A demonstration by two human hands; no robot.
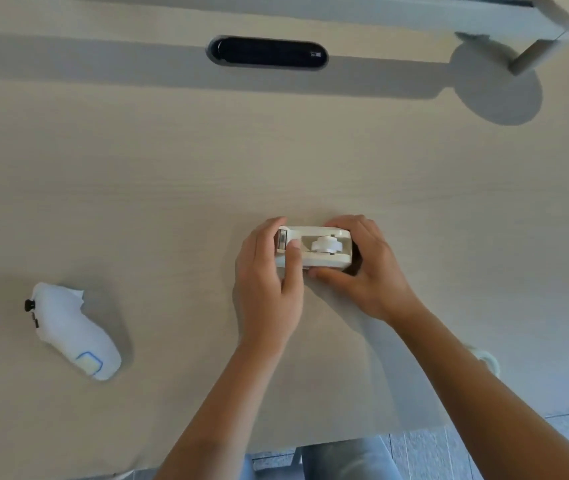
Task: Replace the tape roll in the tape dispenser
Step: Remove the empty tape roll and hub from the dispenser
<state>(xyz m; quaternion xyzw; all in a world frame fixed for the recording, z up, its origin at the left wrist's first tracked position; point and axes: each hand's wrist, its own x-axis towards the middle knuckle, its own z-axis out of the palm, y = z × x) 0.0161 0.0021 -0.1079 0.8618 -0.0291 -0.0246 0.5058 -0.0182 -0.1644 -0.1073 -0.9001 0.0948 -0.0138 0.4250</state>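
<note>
Holding white tape dispenser (pixel 314 247), spool bare.

Two bare hands meeting at mid-frame, forearms reaching in from below.
The left hand (pixel 269 282) curls with its thumb laid forward, fingers bent round the far side; the right hand (pixel 362 268) cups opposite, thumb low, fingers wrapped over the top.

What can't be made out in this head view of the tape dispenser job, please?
- Tape roll: mostly hidden behind the right forearm; only a pale curved edge shows.
- Tape dispenser: its ends and near side are covered by the left hand and right hand; whether any tape sits on its hub is unclear.
- White wrapped object: the covering hides what it is.
- Dark slot in the desk: blurred, its small marking unreadable.
</note>
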